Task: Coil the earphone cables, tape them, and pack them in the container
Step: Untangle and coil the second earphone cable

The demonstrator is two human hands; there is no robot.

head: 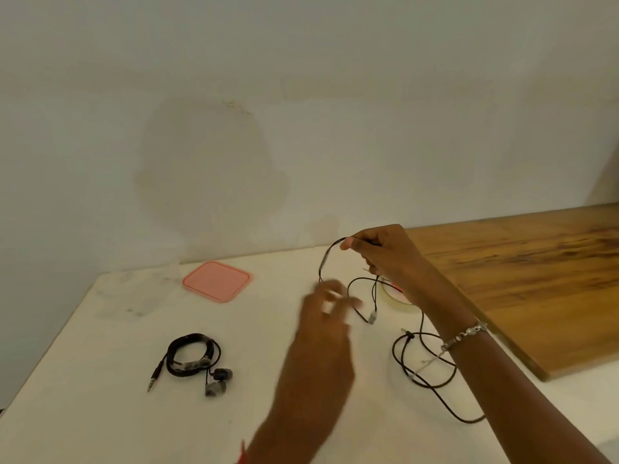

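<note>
My right hand [385,252] is raised above the white table and pinches a loose black earphone cable [425,373] near its top. The cable droops down in loops to the table and trails toward my right forearm. My left hand [326,316], blurred, is below it with fingers spread, close to the hanging loop; whether it touches the cable I cannot tell. A second black earphone [192,358] lies coiled and taped at the left, its plug and earbuds sticking out. A roll of clear tape [397,298] lies behind the hanging cable. A clear container [140,289] stands at the far left, faint against the table.
A pink square lid [217,281] lies flat near the wall beside the container. A wooden board [522,283] covers the table's right side. The white table [100,396] ends against a pale wall at the back.
</note>
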